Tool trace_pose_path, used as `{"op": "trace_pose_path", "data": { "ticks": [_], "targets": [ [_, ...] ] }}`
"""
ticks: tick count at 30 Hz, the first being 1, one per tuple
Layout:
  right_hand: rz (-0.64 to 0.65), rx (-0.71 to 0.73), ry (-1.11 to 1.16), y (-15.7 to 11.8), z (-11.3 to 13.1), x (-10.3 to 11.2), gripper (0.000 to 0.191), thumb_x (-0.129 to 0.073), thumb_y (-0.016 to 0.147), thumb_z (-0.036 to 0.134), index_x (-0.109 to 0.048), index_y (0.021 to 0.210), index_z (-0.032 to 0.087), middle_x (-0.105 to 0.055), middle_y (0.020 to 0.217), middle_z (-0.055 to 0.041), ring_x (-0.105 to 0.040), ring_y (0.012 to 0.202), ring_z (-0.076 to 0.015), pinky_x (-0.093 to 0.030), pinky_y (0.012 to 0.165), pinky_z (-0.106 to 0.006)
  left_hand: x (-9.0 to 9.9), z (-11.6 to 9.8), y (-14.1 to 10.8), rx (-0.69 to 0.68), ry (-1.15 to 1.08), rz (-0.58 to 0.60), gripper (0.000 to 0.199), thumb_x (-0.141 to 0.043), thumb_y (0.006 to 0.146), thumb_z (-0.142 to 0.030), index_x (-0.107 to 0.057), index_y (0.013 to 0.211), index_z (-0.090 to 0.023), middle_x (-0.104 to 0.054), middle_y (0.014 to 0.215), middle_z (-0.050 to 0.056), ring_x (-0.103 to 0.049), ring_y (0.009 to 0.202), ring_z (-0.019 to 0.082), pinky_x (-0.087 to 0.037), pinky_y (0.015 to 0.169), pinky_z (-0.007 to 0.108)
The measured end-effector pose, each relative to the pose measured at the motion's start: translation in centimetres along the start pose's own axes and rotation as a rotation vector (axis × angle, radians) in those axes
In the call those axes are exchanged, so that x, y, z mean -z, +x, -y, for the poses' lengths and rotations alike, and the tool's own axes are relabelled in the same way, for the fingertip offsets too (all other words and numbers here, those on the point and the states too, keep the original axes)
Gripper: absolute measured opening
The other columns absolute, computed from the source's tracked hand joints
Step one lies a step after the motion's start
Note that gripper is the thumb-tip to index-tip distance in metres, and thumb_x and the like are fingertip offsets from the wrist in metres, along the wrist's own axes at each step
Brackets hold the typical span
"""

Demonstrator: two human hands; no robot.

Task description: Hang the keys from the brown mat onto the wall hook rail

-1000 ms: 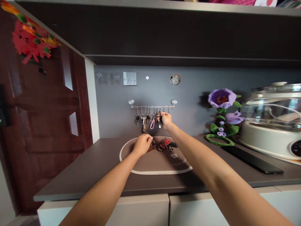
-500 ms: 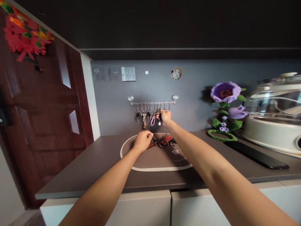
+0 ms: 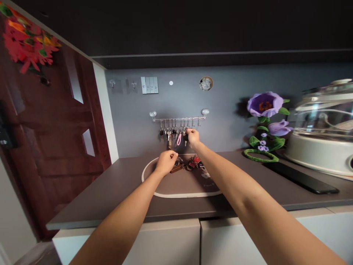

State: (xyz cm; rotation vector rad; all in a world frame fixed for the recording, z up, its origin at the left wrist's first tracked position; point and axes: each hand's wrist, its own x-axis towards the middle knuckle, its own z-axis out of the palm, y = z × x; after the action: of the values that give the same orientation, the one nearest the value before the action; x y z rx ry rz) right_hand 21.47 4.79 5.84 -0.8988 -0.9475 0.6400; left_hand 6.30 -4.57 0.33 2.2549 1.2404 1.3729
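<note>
Our right hand (image 3: 193, 136) pinches dark metal keys (image 3: 185, 138), hanging vertically nearer the clear straight rail (image 3: 179, 119)'s right end; of our left hand (image 3: 166, 162)'s grip, we cannot tell.

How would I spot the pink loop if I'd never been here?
On the grey wall, find the clear rail. Among the keys hanging there, the loop is left of the right hand. Unlike its darker and metallic neighbours, it is pink.
</note>
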Motion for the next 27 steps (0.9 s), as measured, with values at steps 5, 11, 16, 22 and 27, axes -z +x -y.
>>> {"op": "trace_pose_path", "data": {
  "ticks": [5, 11, 16, 22, 27],
  "targets": [
    [0.046, -0.002, -0.035, -0.1, -0.2, 0.8, 0.011, -0.054, 0.071, 0.026, -0.056, 0.074, 0.015, -0.053, 0.054, 0.003, -0.046, 0.045, -0.0072, -0.042, 0.048, -0.02, 0.5, 0.3, 0.1, -0.002, 0.024, -0.009, 0.022, -0.046, 0.075, -0.028, -0.063, 0.069, -0.016, -0.064, 0.067, 0.003, -0.056, 0.061, 0.013, -0.039, 0.061, 0.023],
    [0.097, -0.027, -0.08, -0.6, 0.0, 2.0, 0.014, -0.052, 0.069, 0.016, -0.058, 0.082, 0.014, -0.062, 0.071, -0.0024, -0.054, 0.057, -0.0089, -0.046, 0.06, -0.024, 1.0, 0.5, 0.1, 0.001, 0.029, 0.003, 0.022, -0.046, 0.075, -0.029, -0.063, 0.072, -0.016, -0.064, 0.068, 0.004, -0.056, 0.063, 0.014, -0.04, 0.063, 0.024],
    [0.086, -0.012, -0.173, -1.9, 0.5, 3.3, 0.025, -0.052, 0.067, 0.014, -0.059, 0.092, 0.013, -0.063, 0.091, -0.0064, -0.057, 0.078, -0.0116, -0.045, 0.076, -0.027, 1.3, 0.7, 0.2, 0.007, 0.006, 0.018, 0.021, -0.047, 0.075, -0.029, -0.064, 0.074, -0.015, -0.065, 0.069, 0.004, -0.057, 0.064, 0.015, -0.04, 0.064, 0.025],
    [0.177, -0.005, -0.237, -5.2, 1.5, 4.6, 0.025, -0.053, 0.068, 0.02, -0.059, 0.091, 0.013, -0.064, 0.09, -0.0063, -0.056, 0.078, -0.0125, -0.043, 0.077, -0.028, 1.4, 0.2, 0.0, -0.001, -0.023, 0.044, 0.019, -0.05, 0.073, -0.026, -0.065, 0.077, -0.015, -0.066, 0.076, 0.005, -0.057, 0.069, 0.015, -0.041, 0.067, 0.025],
    [0.299, 0.018, -0.294, -8.2, 1.5, 5.6, 0.019, -0.054, 0.069, 0.022, -0.06, 0.084, 0.013, -0.065, 0.088, -0.0061, -0.057, 0.079, -0.0123, -0.042, 0.078, -0.027, 1.2, 0.4, -0.2, -0.028, -0.006, 0.143, 0.021, -0.051, 0.072, -0.025, -0.065, 0.083, -0.015, -0.066, 0.082, 0.005, -0.057, 0.072, 0.014, -0.042, 0.069, 0.025]
  ]
}}
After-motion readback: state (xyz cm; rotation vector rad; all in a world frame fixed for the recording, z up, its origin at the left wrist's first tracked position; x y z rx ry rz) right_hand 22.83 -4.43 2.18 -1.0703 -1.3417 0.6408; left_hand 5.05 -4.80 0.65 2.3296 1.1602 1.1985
